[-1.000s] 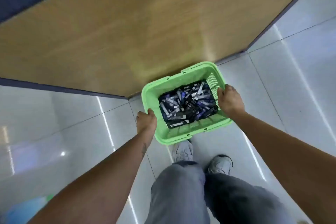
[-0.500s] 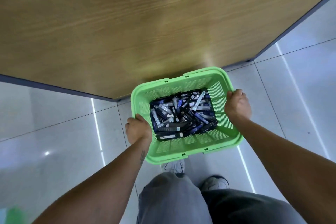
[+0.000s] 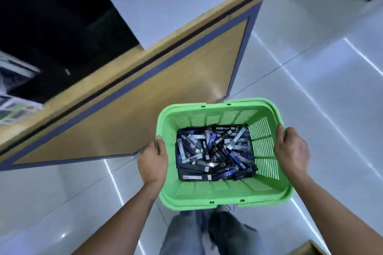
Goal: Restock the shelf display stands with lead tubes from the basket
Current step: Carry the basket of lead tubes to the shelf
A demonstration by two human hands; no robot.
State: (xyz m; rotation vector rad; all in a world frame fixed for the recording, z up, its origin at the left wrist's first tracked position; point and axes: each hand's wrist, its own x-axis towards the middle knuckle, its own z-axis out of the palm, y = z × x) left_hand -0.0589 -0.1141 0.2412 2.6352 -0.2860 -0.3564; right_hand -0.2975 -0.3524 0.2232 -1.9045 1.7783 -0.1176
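A green plastic basket [image 3: 226, 193] hangs in front of me, above the floor. Its bottom is covered with several dark blue and black lead tubes [image 3: 214, 149] lying in a loose heap. My left hand [image 3: 152, 160] grips the basket's left rim, thumb over the edge. My right hand [image 3: 292, 150] grips the right rim the same way. The shelf display stands are not clearly seen; a dark shelf opening [image 3: 58, 27] shows at the upper left with blurred goods at its left edge.
A wooden shelf unit with a blue trim [image 3: 132, 97] runs diagonally just left of and beyond the basket. Glossy white floor tiles [image 3: 321, 72] spread to the right and below. My legs in grey trousers [image 3: 207, 234] are under the basket.
The basket has been lifted closer to the camera with both hands still on its rims. The view has risen, showing the shelf unit's top and its dark opening.
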